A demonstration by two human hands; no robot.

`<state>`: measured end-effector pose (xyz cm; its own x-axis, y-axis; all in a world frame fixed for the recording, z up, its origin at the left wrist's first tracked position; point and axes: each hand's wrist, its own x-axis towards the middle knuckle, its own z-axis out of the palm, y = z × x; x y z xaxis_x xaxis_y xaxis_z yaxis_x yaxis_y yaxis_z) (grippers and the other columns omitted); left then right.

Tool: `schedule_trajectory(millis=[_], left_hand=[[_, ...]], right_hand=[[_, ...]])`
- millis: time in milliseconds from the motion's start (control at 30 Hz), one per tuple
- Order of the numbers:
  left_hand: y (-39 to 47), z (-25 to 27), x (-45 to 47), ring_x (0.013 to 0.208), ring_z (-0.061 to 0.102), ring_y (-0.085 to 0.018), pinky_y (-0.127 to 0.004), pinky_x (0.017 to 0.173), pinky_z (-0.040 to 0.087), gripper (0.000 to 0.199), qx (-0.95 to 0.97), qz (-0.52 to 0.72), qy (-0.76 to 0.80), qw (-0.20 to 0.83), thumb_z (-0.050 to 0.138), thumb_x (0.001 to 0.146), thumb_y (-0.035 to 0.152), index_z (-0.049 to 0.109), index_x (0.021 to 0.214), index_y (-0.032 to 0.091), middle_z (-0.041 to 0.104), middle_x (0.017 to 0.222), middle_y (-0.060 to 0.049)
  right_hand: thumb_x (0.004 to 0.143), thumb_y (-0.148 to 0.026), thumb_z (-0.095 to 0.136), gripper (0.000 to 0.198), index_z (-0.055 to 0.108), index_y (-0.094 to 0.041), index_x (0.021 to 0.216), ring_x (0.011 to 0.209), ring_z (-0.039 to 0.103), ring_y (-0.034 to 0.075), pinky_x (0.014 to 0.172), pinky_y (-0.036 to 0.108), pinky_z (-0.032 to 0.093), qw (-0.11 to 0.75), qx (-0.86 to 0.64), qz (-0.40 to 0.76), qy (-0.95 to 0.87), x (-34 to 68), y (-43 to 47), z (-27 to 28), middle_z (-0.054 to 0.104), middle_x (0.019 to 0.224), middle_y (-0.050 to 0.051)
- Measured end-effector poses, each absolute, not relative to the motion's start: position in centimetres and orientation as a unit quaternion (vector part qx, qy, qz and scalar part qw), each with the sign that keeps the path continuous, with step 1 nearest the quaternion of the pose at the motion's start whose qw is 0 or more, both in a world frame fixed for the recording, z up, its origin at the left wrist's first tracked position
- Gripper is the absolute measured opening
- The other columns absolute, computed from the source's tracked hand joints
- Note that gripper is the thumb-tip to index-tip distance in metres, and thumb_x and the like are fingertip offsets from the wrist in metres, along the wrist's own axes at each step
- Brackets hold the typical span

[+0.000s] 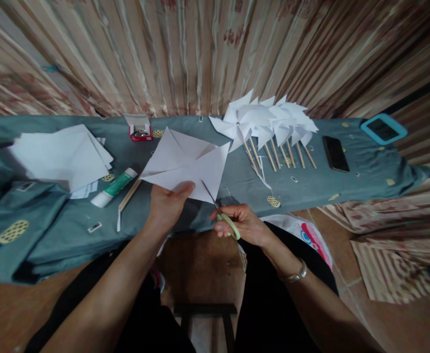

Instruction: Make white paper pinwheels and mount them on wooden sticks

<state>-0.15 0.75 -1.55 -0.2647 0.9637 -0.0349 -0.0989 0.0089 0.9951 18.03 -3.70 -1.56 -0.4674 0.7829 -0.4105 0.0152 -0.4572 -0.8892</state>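
Note:
A square sheet of white paper (185, 159) is held over the table by my left hand (168, 206), its thumb on top near the front edge. Slits run inward from several of the paper's corners. My right hand (239, 223) grips scissors (227, 223) with pale green handles. Their blades lie at the paper's front right corner, pointing toward its middle. Just behind and right of the paper are several white paper pinwheels (266, 120) on wooden sticks, lying in an overlapping row.
Left are a paper stack (63, 154), a green and white glue stick (114, 187), wooden sticks (129, 195) and an open red box (140, 132) of small metal pieces. Right lie a phone (336, 153) and a blue-framed device (384, 129). A curtain (185, 59) hangs behind the cloth-covered table (215, 220).

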Motion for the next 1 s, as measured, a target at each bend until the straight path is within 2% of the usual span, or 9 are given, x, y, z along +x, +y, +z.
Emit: schedule_trajectory(millis=[133,333,467,800,1000], left_hand=[[0.80,-1.65,-0.22,0.083,0.068,-0.026,-0.040,0.084,0.056,0.039,0.402,0.583,0.543,0.450,0.078,0.053,0.030,0.064,0.088,0.022,0.072,0.080,-0.003],[0.55,-1.97,-0.06,0.084,0.068,-0.027,-0.042,0.086,0.055,0.025,0.425,0.561,0.552,0.446,0.075,0.056,0.030,0.063,0.076,0.021,0.073,0.080,-0.005],[0.56,-2.05,0.09,0.082,0.068,-0.027,-0.040,0.081,0.056,0.024,0.422,0.564,0.544,0.455,0.076,0.055,0.029,0.064,0.074,0.021,0.072,0.078,-0.004],[0.40,-1.45,0.09,0.078,0.067,-0.026,-0.037,0.073,0.058,0.023,0.420,0.548,0.564,0.453,0.079,0.055,0.033,0.064,0.067,0.021,0.073,0.076,-0.004],[0.30,-1.37,0.22,0.079,0.068,-0.025,-0.037,0.077,0.057,0.024,0.410,0.553,0.556,0.466,0.078,0.054,0.031,0.064,0.070,0.021,0.073,0.078,-0.004]], right_hand=[[0.057,-0.045,0.087,0.044,0.068,-0.014,0.081,0.047,0.055,0.005,0.048,0.017,0.046,0.259,-0.452,0.729,-0.443,17.97,-3.64,-1.40,0.064,0.057,-0.005],[0.057,-0.045,0.087,0.044,0.068,-0.015,0.082,0.048,0.055,0.006,0.049,0.018,0.047,0.267,-0.448,0.727,-0.446,18.02,-3.59,-1.26,0.065,0.059,-0.004],[0.061,-0.047,0.085,0.044,0.068,-0.014,0.084,0.050,0.056,0.007,0.050,0.019,0.048,0.265,-0.450,0.719,-0.460,18.13,-3.63,-1.38,0.064,0.060,-0.002],[0.057,-0.047,0.087,0.043,0.066,-0.015,0.077,0.047,0.054,0.005,0.046,0.016,0.043,0.270,-0.455,0.718,-0.452,17.93,-3.57,-1.36,0.063,0.056,-0.004],[0.059,-0.046,0.087,0.043,0.067,-0.014,0.079,0.049,0.055,0.005,0.049,0.017,0.044,0.272,-0.453,0.722,-0.447,17.99,-3.61,-1.54,0.064,0.058,-0.004]])
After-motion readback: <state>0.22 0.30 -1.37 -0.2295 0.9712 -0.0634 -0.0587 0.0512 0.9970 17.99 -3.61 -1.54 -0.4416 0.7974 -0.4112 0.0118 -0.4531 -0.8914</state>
